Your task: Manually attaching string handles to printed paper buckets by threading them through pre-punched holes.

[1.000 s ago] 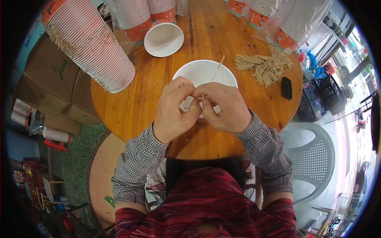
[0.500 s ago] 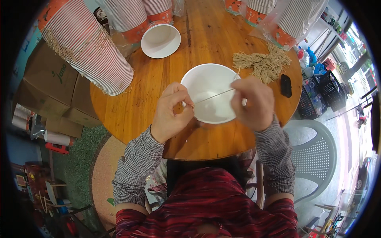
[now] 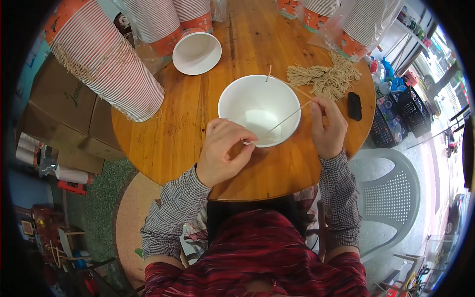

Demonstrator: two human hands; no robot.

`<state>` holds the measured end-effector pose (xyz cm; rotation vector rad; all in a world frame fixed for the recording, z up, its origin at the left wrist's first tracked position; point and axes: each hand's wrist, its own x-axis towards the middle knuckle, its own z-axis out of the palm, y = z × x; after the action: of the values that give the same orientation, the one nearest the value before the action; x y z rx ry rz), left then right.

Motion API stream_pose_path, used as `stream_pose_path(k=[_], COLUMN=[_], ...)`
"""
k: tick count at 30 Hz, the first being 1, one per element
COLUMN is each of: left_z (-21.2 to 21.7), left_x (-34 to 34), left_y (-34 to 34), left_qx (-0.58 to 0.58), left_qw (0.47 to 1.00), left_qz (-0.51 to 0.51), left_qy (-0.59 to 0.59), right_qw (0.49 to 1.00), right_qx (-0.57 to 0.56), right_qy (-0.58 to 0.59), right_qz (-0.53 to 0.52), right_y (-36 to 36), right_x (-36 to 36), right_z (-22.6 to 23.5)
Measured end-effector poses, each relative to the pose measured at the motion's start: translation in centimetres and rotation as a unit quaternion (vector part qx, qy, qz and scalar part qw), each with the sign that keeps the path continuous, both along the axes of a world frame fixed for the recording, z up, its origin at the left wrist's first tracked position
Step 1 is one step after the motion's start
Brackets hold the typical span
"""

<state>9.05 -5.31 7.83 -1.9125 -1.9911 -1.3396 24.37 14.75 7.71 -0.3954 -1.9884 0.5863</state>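
A white paper bucket stands on the wooden table in front of me, its mouth facing up. My left hand is closed at the near left rim, thumb outside and index finger inside, pinching the rim. Thin tan string runs tautly from those fingertips across the mouth to my right hand, which pinches it beyond the right rim. From there the string slants back to the far rim, where a short end sticks up at a small hole. Whether the left fingertips also grip the string is hard to see.
A bundle of cut strings and a black object lie at right. Another white bucket is tipped at the back. A tall leaning stack of buckets stands left; bagged stacks are behind. A grey chair is at right.
My left hand has lowered to the near rim. My right hand has moved right and slightly down, drawing the string past the rim. The string at the far rim now shows.
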Motion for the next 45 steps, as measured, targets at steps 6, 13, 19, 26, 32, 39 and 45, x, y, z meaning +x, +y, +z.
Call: stream_pose_path(k=[6, 13, 19, 26, 32, 39, 45], left_z=[0.0, 0.8, 1.6, 1.1, 1.7, 1.5, 0.4], left_x=[1.0, 0.6, 1.7, 1.4, 1.9, 1.8, 2.6], left_y=[0.3, 0.3, 0.6, 0.9, 1.1, 1.1, 1.3], left_qx=[-0.001, -0.041, -0.07, -0.091, -0.115, -0.114, -0.042], left_qw=[1.0, 0.997, 0.987, 0.982, 0.981, 0.987, 0.996], left_qz=[-0.026, -0.044, -0.034, -0.051, -0.029, -0.014, 0.039], left_qy=[-0.003, -0.057, -0.141, -0.155, -0.152, -0.113, -0.066], right_qw=[0.998, 0.991, 0.982, 0.965, 0.951, 0.95, 0.944], right_qx=[-0.039, -0.06, -0.109, -0.154, -0.198, -0.202, -0.233], right_qy=[0.036, 0.107, 0.123, 0.18, 0.207, 0.204, 0.199], right_qz=[0.019, 0.056, 0.088, 0.109, 0.117, 0.122, 0.118], right_y=[0.3, 0.8, 1.0, 1.0, 0.9, 1.2, 1.7], right_x=[-0.7, -1.8, -2.9, -4.7, -5.4, -5.2, -5.3], right_z=[-0.7, -0.8, -1.4, -2.5, -2.8, -2.9, -3.3])
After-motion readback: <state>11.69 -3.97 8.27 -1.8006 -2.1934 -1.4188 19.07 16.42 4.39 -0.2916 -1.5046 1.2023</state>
